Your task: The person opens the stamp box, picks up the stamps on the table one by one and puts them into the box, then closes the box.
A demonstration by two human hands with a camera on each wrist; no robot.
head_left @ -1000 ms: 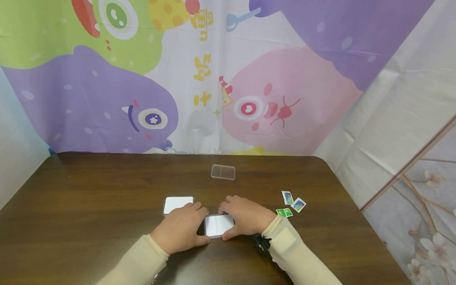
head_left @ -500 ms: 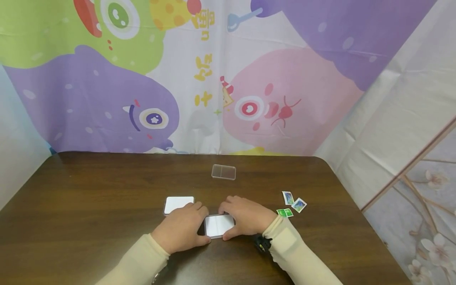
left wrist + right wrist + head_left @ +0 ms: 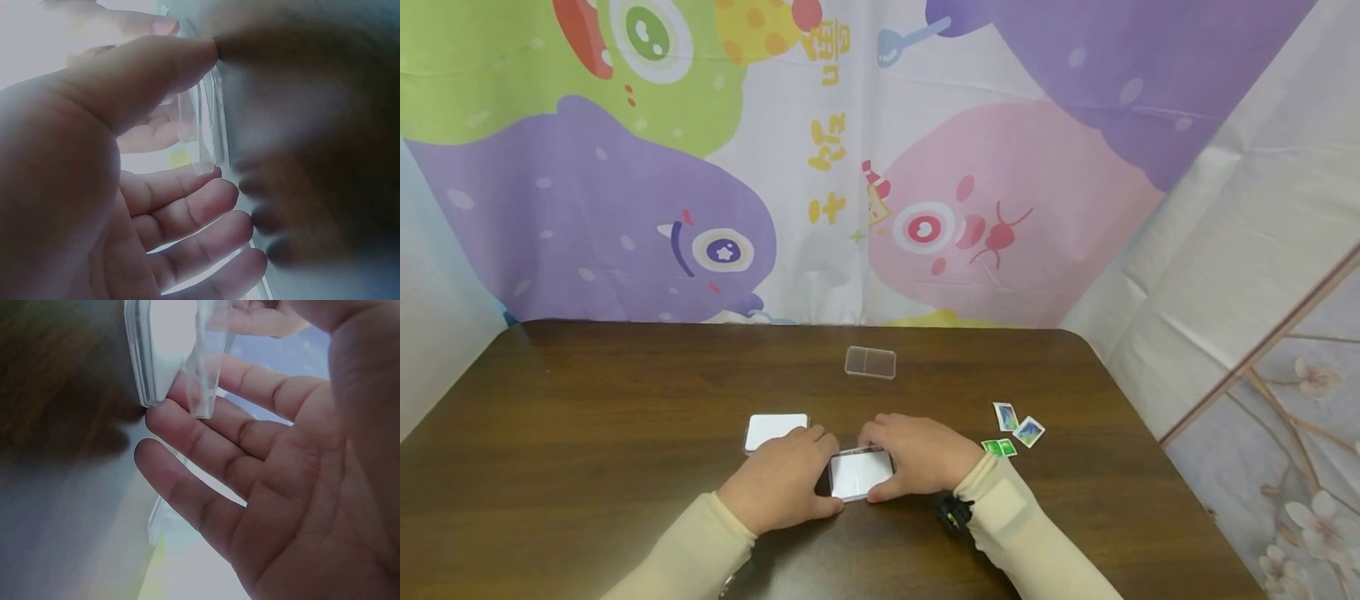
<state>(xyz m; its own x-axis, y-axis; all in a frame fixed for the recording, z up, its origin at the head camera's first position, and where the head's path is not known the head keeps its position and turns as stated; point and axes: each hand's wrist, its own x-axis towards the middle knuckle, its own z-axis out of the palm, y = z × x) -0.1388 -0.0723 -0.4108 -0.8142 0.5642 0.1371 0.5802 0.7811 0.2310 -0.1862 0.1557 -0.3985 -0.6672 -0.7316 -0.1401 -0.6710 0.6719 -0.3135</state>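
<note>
A small clear plastic box (image 3: 861, 475) with a white card inside lies on the table between both hands. My left hand (image 3: 778, 479) holds its left end, thumb at the near edge and fingers at the far edge. My right hand (image 3: 917, 457) grips the right end with thumb and fingers. In the right wrist view the clear lid (image 3: 207, 375) is tilted up from the box base (image 3: 142, 356), leaving a wedge-shaped gap. Behind my left hand lies a second clear box (image 3: 775, 429) with a white card, partly covered by the fingers.
A clear two-part plastic piece (image 3: 870, 362) lies farther back on the brown wooden table (image 3: 587, 400). To the right are small stamp-like papers, two blue (image 3: 1028, 432) and a green pair (image 3: 998, 447). A printed cloth (image 3: 820, 275) hangs behind the table.
The far edge of the lid on the held box has risen slightly. Both hands stay in nearly the same place, and the other things have not moved.
</note>
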